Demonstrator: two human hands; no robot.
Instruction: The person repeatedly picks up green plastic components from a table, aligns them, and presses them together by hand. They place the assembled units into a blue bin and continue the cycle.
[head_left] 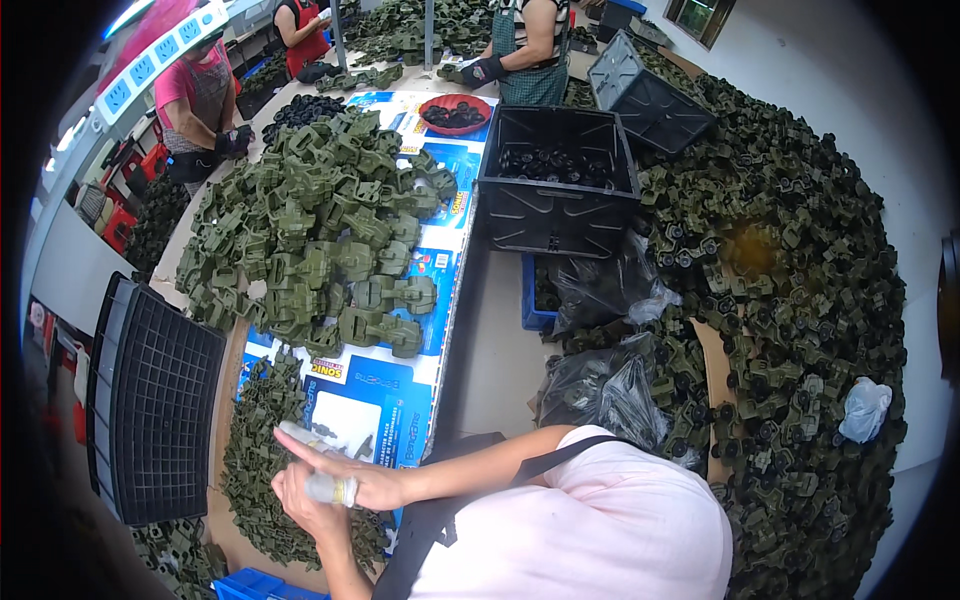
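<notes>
Both my hands meet over a heap of small olive-green plastic parts on the table's near left. My right hand reaches in from the right, its index finger stretched out and wrapped in whitish tape. A second wrapped digit with a yellowish band shows beside it, seemingly the right thumb. Just below, my left hand has its fingers curled up against the right hand; what they grip is hidden. Beyond the hands, larger olive-green toy vehicle bodies are piled on blue-and-white printed card.
A black crate holding black round parts stands right of the table, near black plastic bags. Olive-green vehicles with black wheels fill the right side. A black slatted crate stands left. A red bowl sits farther back; several co-workers stand beyond.
</notes>
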